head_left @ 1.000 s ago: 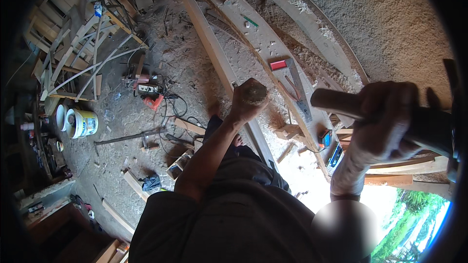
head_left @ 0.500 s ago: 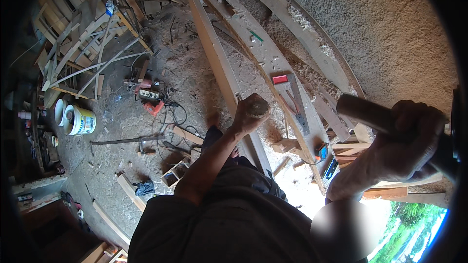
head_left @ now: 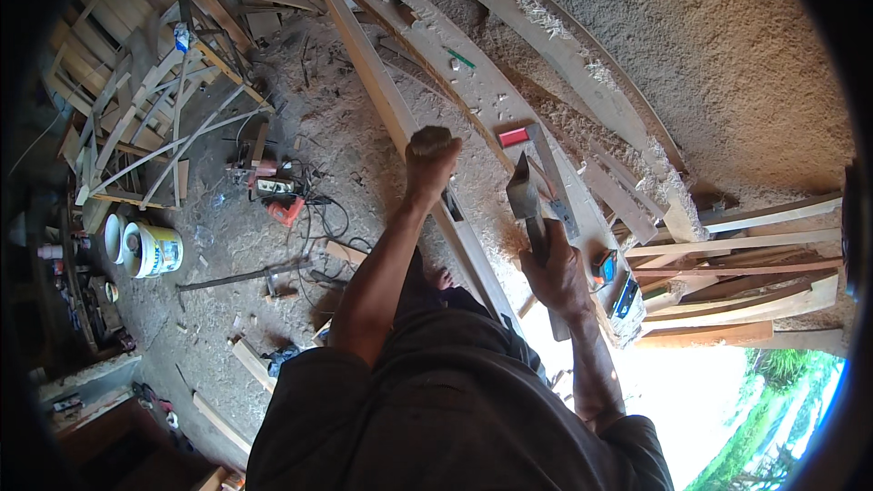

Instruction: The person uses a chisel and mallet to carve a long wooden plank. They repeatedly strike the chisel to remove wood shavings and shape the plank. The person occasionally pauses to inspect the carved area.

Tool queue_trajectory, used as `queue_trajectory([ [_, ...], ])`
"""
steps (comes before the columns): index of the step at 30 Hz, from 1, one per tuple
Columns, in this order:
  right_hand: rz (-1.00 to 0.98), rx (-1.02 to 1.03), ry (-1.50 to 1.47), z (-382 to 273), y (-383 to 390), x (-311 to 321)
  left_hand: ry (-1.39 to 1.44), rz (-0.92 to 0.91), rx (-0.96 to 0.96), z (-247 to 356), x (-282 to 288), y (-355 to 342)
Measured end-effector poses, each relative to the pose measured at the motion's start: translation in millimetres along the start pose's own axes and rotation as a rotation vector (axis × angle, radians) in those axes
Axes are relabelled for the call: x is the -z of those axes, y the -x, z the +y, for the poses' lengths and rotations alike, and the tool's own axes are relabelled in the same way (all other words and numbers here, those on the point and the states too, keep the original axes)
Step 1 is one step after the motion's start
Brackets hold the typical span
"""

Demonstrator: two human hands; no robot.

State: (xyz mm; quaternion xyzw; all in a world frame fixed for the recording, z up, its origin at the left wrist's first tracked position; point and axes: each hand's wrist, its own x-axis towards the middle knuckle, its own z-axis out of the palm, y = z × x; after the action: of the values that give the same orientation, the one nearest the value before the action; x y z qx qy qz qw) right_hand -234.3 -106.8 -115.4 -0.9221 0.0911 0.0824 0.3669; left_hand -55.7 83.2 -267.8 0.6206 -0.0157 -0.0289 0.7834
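My left hand [head_left: 433,173] is closed around an upright chisel, its round, worn wooden handle end [head_left: 430,140] pointing up at me. The fist hides its blade. It stands over a long narrow timber beam [head_left: 386,95]. A dark rectangular slot [head_left: 452,205] in the beam shows just below the fist. To the right, my right hand [head_left: 556,280] grips a hammer by its handle. The dark metal hammer head [head_left: 522,191], with one pointed end, is above the wide plank, apart from the chisel.
A wide plank [head_left: 496,95] alongside carries a try square with a red stock [head_left: 514,136], a green pencil [head_left: 461,57] and a blue tape measure [head_left: 604,265]. Shavings cover the floor. A red power tool [head_left: 286,211] with cords, white buckets [head_left: 156,250] and timber piles lie around.
My right hand has swung the hammer down from its raised place at the far right to beside the beam. My left hand, still closed on the chisel, appears further left and higher.
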Motion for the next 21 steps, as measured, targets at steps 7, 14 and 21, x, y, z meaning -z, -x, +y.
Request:
queue_trajectory([
  [7, 0.027, -0.170, -0.154, 24, 8, -8, -0.296, -0.145, -0.311, 16, -19, 84],
  [14, -0.014, -0.214, -0.214, 49, 3, -19, -0.067, 0.064, -0.094, 32, 1, 18],
  [21, -0.071, -0.146, -0.201, 51, -8, -29, -0.089, 0.049, -0.139, 19, -11, 38],
])
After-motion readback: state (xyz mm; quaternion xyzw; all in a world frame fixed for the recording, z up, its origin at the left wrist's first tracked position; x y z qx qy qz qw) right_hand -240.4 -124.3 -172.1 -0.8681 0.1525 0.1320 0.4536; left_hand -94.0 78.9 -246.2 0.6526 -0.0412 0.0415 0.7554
